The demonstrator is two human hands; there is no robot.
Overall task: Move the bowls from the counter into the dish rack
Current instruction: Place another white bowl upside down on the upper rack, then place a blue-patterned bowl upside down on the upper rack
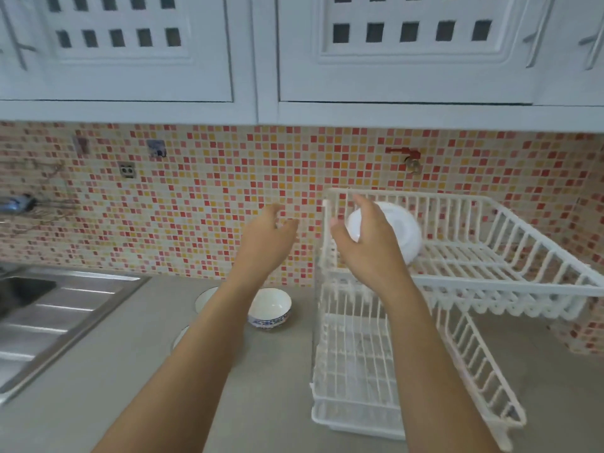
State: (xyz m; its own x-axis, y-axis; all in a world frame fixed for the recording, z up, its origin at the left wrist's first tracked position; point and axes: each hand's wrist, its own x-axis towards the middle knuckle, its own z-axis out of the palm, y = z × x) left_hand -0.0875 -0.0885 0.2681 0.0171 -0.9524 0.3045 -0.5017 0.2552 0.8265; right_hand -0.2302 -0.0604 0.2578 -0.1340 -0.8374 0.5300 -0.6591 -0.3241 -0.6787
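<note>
Bowl [397, 233] tilted on edge, top rack [510, 243], R hand [366, 243] grip.

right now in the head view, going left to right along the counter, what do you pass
sink → blue-patterned bowl → dish rack, with a white bowl in its upper tier by the right hand

A steel sink [49, 308] sits left, below mosaic tiles [212, 197] and white cabinets [130, 60]
</note>
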